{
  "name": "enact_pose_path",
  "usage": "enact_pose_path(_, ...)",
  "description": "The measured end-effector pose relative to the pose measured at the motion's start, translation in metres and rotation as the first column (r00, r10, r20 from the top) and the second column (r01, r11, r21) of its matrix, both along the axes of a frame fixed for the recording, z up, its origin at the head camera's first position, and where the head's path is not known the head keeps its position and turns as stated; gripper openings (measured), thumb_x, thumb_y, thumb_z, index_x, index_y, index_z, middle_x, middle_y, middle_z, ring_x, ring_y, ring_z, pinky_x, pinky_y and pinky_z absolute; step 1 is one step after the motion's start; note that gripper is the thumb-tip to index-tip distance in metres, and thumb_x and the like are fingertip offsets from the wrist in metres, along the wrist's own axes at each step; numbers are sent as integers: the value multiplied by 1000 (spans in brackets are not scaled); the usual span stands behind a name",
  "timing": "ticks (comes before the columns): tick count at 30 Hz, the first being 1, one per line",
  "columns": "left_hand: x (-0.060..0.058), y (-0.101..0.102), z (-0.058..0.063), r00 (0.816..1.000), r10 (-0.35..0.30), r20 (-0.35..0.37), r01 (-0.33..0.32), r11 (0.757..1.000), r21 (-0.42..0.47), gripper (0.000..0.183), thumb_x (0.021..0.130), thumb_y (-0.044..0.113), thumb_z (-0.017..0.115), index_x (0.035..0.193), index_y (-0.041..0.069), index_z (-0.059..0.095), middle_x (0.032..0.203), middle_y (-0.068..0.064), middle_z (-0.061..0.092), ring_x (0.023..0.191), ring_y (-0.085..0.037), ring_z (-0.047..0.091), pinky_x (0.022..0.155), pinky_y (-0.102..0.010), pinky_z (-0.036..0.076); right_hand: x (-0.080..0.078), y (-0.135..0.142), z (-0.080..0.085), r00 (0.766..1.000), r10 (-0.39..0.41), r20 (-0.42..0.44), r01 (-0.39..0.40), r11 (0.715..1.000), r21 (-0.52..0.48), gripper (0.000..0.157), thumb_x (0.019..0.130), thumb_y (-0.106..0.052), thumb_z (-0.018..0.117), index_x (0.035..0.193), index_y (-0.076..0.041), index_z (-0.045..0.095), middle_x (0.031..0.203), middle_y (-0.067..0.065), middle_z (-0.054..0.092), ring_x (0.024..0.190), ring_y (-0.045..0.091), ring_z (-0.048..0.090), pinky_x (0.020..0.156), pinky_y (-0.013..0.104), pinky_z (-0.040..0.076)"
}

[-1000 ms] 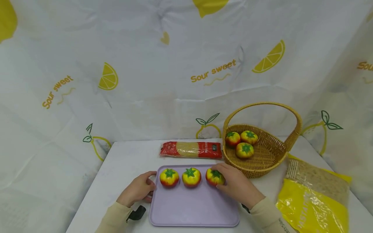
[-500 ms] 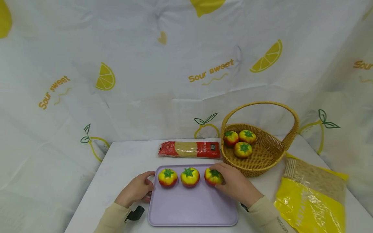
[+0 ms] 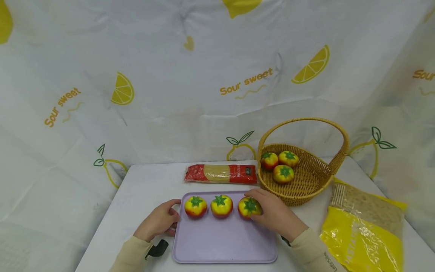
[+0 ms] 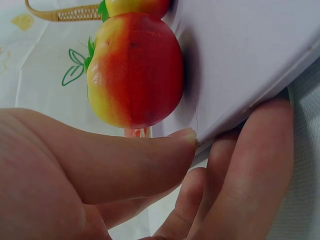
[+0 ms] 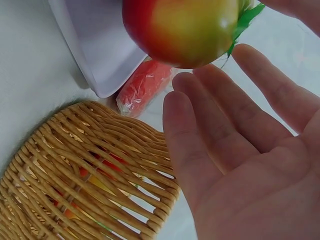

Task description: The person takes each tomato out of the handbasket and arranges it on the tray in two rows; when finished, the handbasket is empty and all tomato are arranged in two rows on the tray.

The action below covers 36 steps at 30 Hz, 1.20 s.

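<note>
Three red-and-yellow tomatoes with green star-shaped tops stand in a row along the far side of a lilac tray: a left tomato, a middle tomato and a right tomato. My left hand holds the tray's left edge, its thumb over the rim and other fingers at the side and underneath. Around the right tomato my right hand lies with loosely extended fingers; in the right wrist view a gap shows between most fingertips and that tomato.
A wicker basket with a tall handle stands behind the right hand, holding three more tomatoes. Behind the tray lies a red packet of noodles. A yellow pasta bag is at the right, on the white table.
The right hand's fingers have loosened slightly from the right tomato, so more of its top shows. The left hand stays at the tray edge. The head view has shifted a little.
</note>
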<state>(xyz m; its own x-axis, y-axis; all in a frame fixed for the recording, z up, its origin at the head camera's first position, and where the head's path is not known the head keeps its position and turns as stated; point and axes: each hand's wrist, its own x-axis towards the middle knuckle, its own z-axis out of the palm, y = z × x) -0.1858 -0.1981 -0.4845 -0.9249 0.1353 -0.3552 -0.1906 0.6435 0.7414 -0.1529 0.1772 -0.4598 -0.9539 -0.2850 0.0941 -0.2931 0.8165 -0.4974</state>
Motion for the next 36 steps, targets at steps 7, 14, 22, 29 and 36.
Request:
enact_pose_path(7,-1,0,-1,1000,1,3,-1,1000,1,60,100,7,72,157,8,53,103,-11,67,77,-20,70,63,-37,68,0,2,3,1000,7,7,-7,1000,3,60,83,-12,93,138,-13,70,144,6,68,135,30,65,116,54,54)
enact_pose_path(14,-1,-1,-1,1000,3,3,-3,1000,-4,60,100,7,72,157,8,52,104,-12,67,78,-20,72,64,-37,68,0,6,9,1000,9,-3,-9,1000,12,55,86,-22,93,136,-19,70,144,5,68,133,30,66,114,54,56)
enact_pose_path(22,0,1,-1,1000,1,-8,-1,1000,14,59,100,4,71,156,6,53,101,-12,66,76,-20,72,63,-37,68,-2,34,22,991,-18,-133,6,996,-90,48,90,-19,89,135,-16,72,136,4,73,126,30,70,106,55,61)
enact_pose_path(29,1,3,1,1000,9,-9,-9,1000,3,60,99,3,70,156,7,53,102,-11,67,77,-20,71,62,-37,68,-19,88,27,974,-95,-204,84,994,-63,52,92,-19,87,139,-11,69,138,16,72,123,41,70,103,63,59)
enact_pose_path(36,-1,2,-2,1000,2,5,-1,1000,-31,60,100,7,72,157,8,52,103,-11,68,79,-19,72,64,-37,68,-39,126,23,983,-154,-98,153,988,-19,58,94,-18,85,146,-6,62,149,26,61,137,52,58,111,71,50)
